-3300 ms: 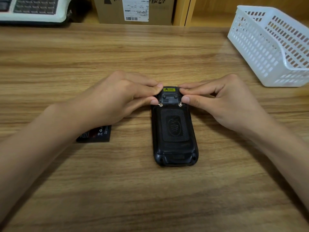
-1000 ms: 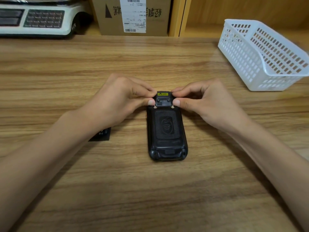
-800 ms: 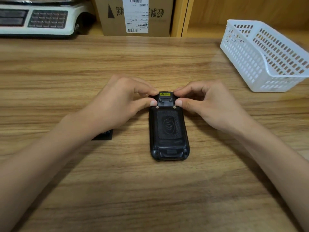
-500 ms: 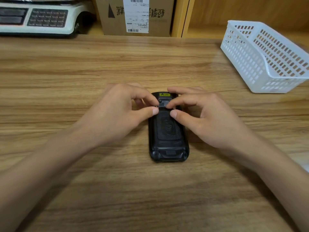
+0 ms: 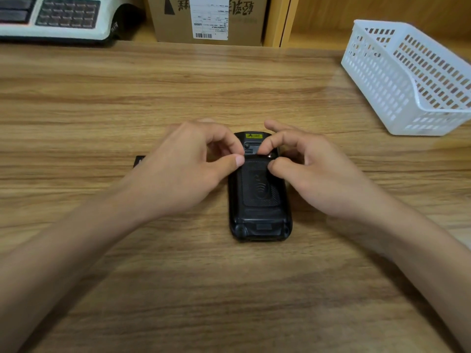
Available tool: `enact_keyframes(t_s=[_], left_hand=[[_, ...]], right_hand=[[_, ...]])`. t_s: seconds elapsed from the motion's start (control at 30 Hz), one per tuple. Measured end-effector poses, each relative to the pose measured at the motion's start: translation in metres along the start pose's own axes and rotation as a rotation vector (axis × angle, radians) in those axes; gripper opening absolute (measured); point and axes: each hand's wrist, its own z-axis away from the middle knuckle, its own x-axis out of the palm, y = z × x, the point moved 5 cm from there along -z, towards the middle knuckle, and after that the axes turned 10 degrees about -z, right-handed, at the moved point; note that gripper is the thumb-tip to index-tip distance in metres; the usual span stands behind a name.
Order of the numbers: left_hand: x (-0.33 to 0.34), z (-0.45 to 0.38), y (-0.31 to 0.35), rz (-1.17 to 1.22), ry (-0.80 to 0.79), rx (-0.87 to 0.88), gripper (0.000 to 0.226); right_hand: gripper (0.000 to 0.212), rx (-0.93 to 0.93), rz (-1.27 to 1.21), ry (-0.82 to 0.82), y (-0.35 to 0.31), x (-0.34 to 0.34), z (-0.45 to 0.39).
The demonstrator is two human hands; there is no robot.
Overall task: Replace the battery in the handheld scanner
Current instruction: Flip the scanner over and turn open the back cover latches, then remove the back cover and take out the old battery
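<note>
The black handheld scanner (image 5: 260, 202) lies face down in the middle of the wooden table, its back cover on and a yellow label (image 5: 253, 136) at its far end. My left hand (image 5: 183, 171) pinches thumb and forefinger at the cover's top left corner. My right hand (image 5: 318, 174) pinches at the top right corner, beside a silver screw (image 5: 270, 155), its other fingers spread. A loose black battery (image 5: 139, 161) lies on the table left of the scanner, only a corner showing behind my left hand.
A white perforated plastic basket (image 5: 382, 80) stands at the right back of the table. Behind the far edge are a weighing scale (image 5: 63, 19) at the left and a cardboard box (image 5: 209, 19) with a shipping label.
Both hands have slid from the sides of the scanner's far end onto the top edge of the back cover. The right hand's outer fingers have spread. The scanner has stayed put.
</note>
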Motion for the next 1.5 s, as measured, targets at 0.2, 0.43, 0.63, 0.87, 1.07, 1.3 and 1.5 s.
enact_keyframes(t_s=[0.2,0.43,0.63,0.87,1.07,1.3,1.5], left_hand=[[-0.002,0.001,0.001,0.084,-0.009,-0.006,0.003],[-0.011,0.001,0.006,0.301,0.001,-0.023,0.006],[-0.022,0.007,0.012,0.311,0.042,0.045,0.007],[-0.024,0.008,0.018,0.366,0.064,0.043,0.006],[-0.023,0.009,0.023,0.44,0.097,0.003,0.009],[-0.014,0.026,0.051,0.474,0.124,-0.03,0.016],[0.015,0.043,0.092,0.629,-0.034,0.044,0.021]], right_hand=[[0.017,-0.015,-0.22,-0.025,-0.004,-0.004,0.002],[0.021,-0.155,-0.229,0.036,-0.011,-0.02,0.008],[0.014,-0.088,-0.326,0.032,-0.007,-0.024,0.03],[0.012,-0.008,-0.4,0.046,-0.005,-0.019,0.049],[0.01,-0.05,-0.476,0.135,-0.011,-0.028,0.056],[0.014,-0.232,-0.424,0.384,-0.03,-0.051,0.085],[0.016,-0.338,-0.291,0.502,-0.034,-0.055,0.111]])
